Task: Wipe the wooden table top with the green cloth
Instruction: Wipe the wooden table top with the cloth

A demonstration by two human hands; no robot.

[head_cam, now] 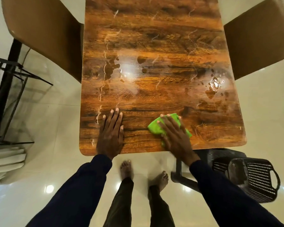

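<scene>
Right hand point(174, 133) flat, fingers straight and spread, pressing cloth point(154, 127) onto table point(154, 38) at near edge, right of centre. Left hand point(111, 133) flat on wood, near left, holding nothing. Water point(109, 69) pooled and streaked across middle and far top. Basket point(256, 179) on floor, near right.
</scene>
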